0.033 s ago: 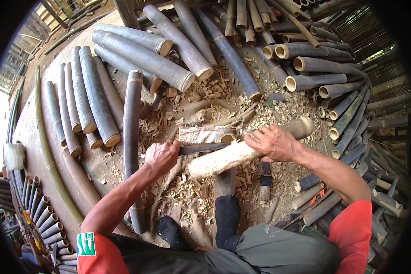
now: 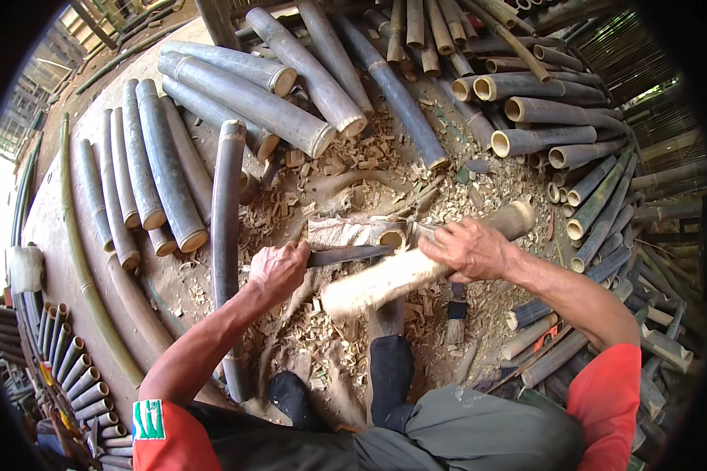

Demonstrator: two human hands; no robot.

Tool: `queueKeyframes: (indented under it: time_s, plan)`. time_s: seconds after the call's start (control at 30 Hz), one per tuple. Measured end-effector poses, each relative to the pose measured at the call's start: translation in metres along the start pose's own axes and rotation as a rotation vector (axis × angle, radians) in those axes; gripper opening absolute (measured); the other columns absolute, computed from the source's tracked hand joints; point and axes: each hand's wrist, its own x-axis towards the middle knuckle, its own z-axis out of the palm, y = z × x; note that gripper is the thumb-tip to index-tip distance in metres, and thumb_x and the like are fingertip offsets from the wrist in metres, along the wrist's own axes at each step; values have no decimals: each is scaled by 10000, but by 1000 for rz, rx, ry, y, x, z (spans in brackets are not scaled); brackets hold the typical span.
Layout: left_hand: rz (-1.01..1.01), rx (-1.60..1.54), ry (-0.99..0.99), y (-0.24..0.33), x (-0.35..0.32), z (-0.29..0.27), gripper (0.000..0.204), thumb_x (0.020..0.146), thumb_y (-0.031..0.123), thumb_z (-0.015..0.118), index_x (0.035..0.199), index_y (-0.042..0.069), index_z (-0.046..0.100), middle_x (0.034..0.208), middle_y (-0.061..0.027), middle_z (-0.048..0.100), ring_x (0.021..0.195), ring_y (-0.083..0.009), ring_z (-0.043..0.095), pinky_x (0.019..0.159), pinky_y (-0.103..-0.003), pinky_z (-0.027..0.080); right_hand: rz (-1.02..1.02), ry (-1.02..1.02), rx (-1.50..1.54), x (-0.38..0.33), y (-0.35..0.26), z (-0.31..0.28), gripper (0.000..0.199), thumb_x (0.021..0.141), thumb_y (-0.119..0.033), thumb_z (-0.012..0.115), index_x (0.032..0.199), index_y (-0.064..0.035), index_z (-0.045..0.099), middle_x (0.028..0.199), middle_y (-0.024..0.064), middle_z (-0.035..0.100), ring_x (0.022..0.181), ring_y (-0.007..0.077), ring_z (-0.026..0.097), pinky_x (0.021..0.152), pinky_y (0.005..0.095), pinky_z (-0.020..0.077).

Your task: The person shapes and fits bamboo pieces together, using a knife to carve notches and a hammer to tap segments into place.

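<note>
My left hand (image 2: pixel 279 267) is closed around the handle end of a long dark knife (image 2: pixel 347 256). Its blade reaches right, to the rim of a bamboo tube (image 2: pixel 391 234) below my hands; the far part of the blade is partly hidden. My right hand (image 2: pixel 465 249) is wrapped around the middle of a thick pale baton (image 2: pixel 381 286), rough and worn at its left end. The baton slants from lower left to upper right and looks blurred. Under it, a greyish bamboo length (image 2: pixel 386 320) shows between my feet; whether it joins the tube is hidden.
Wood chips (image 2: pixel 330 337) litter the ground. A tall dark bamboo tube (image 2: pixel 226 212) stands left of my left hand. Several bamboo lengths (image 2: pixel 247 102) lie ahead, with stacked tubes (image 2: pixel 558 114) at right. A black-banded piece (image 2: pixel 456 312) lies near my right foot.
The baton has shifted slightly down and to the left at its worn end, and its outline is more smeared. My left hand and the knife look unchanged.
</note>
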Motion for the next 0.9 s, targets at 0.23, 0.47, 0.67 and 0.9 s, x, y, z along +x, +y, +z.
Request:
queueKeyframes:
  time_s: [0.23, 0.47, 0.67, 0.9]
  plan:
    - [-6, -42, 1, -7, 10, 12, 117, 1006, 110, 558, 977, 18, 625, 867, -211, 718, 670, -358, 709, 601, -501, 562, 111, -43, -76, 3, -5, 14, 945, 730, -489, 913, 1442, -31, 491, 1048, 93, 629, 898, 247, 661, 699, 371, 594]
    - [-54, -250, 36, 15, 13, 18, 145, 948, 171, 689, 1003, 37, 693, 860, -174, 732, 709, -327, 732, 652, -483, 586, -31, 178, 36, -9, -52, -10, 782, 660, -371, 829, 1330, -80, 551, 861, 6, 543, 743, 158, 586, 580, 336, 475]
    - [22, -4, -41, 49, 20, 1, 150, 1001, 97, 511, 1058, 1, 611, 968, -217, 721, 742, -335, 728, 651, -493, 586, -13, 222, 101, -41, -30, 19, 523, 930, -411, 670, 1325, -85, 564, 900, 13, 595, 773, 164, 615, 647, 341, 522]
    - [-23, 53, -168, 45, 35, -3, 173, 1028, 105, 518, 1119, -22, 591, 971, -220, 718, 796, -319, 748, 654, -472, 598, 209, -82, -18, -56, 5, -9, 957, 690, -424, 960, 1455, -81, 498, 1104, 60, 642, 997, 206, 633, 813, 384, 577]
